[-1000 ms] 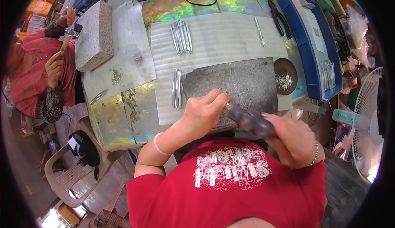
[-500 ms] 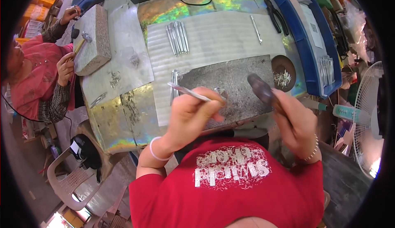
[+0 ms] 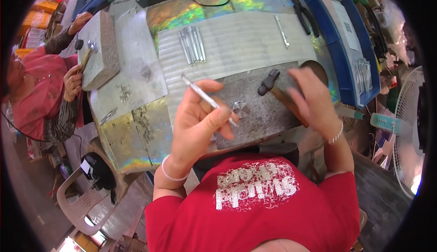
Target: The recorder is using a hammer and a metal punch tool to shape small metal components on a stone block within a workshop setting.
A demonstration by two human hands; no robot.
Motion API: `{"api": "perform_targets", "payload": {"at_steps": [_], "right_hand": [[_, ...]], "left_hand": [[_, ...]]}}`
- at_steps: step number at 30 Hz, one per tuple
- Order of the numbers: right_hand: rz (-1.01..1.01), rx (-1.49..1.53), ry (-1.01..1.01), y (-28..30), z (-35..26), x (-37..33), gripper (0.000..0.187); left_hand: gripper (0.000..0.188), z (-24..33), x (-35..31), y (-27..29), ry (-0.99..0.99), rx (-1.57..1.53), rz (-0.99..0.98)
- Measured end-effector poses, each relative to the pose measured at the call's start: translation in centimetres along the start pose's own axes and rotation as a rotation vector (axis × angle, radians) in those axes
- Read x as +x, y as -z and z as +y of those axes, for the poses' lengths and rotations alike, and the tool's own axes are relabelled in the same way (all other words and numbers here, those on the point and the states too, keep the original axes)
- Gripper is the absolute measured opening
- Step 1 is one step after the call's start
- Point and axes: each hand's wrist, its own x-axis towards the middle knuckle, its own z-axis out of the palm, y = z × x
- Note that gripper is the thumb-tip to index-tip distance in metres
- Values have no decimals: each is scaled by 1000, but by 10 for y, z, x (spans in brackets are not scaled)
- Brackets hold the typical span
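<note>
My left hand (image 3: 200, 115) pinches a slim silver metal rod (image 3: 205, 96), tilted above the left part of a grey slab (image 3: 259, 124). On the slab, beside those fingers, lies a small round shiny piece (image 3: 241, 110). A hammer (image 3: 268, 82) with a dark head and wooden handle rests on the slab at the right. My right hand (image 3: 314, 98) has its fingers apart, just right of the handle, holding nothing I can see. It partly covers a brown round bowl (image 3: 319, 68); the bowl's contents are hidden.
Several silver rods (image 3: 192, 45) lie on a white foam sheet (image 3: 246, 29), with another rod (image 3: 282, 31) farther right. Pliers (image 3: 304, 15) lie near a blue tray (image 3: 325, 38). At left, a co-worker holds a small hammer (image 3: 86, 56) over a stone block (image 3: 102, 61). A fan (image 3: 409, 129) stands right.
My right hand has let go of the hammer, which now lies on the slab, and reaches toward the bowl. My left hand has turned and opened somewhat around the rod.
</note>
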Motion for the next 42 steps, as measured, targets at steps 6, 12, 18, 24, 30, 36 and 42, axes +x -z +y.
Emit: {"api": "perform_targets", "payload": {"at_steps": [6,12,18,24,30,36,42], "right_hand": [[143,13,-198,-29,104,104,32],[-4,25,-419,-43,138,144,29],[-4,594,-376,14,81,103,8],[-168,1067,-374,47,-25,14,32],[-176,1120,-192,11,-52,-22,11],[186,695,195,-5,-57,-12,10],[172,720,93,0,-63,-17,16]], "left_hand": [[20,-4,-13,-4,-79,125,-116],[21,-2,-19,-7,-141,336,-57],[25,-3,-14,-7,-21,293,-188],[23,-20,1,-19,-211,458,-220],[22,-38,-5,-35,-140,209,-147],[16,-37,-10,-34,-174,274,-142],[14,-36,-11,-36,-145,319,-163]]}}
